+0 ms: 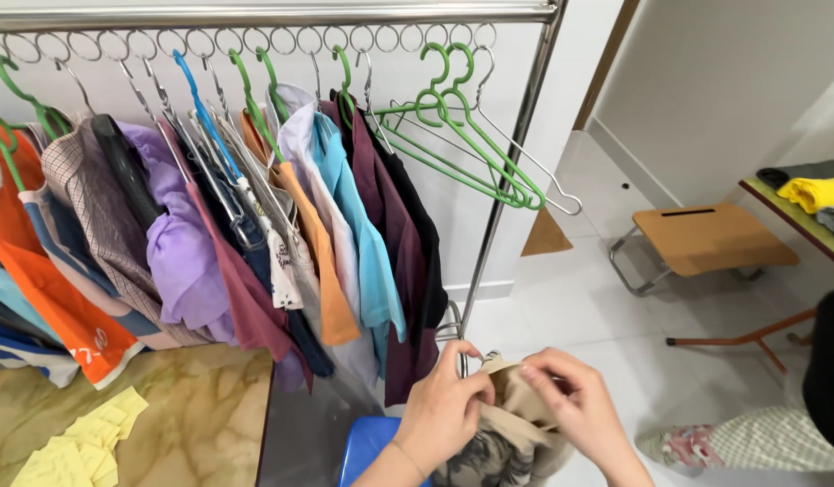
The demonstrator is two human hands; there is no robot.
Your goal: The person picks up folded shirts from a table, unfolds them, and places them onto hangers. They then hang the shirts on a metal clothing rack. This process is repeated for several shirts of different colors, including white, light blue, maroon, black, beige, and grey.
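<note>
Head view: at the lower centre of the frame both hands work a beige cloth garment with a dark patterned part [511,424], bunched just above a blue plastic seat [367,446]. The left hand [446,401] is closed on the garment's upper edge, thumb and fingers pinching the fabric; the right hand [575,406] is likewise pinched on the same edge, close beside the left.

To handle this well, I judge the pinches should stay on the seam or collar line, with the cloth kept taut between them so it does not slump.

In the upper half a steel clothes rack [516,135] carries many shirts, with empty green plastic hangers [475,149] at its right end. A marbled surface [200,415] with yellow paper slips [78,446] sits lower left. Another person's patterned slipper [683,444] shows at lower right.
</note>
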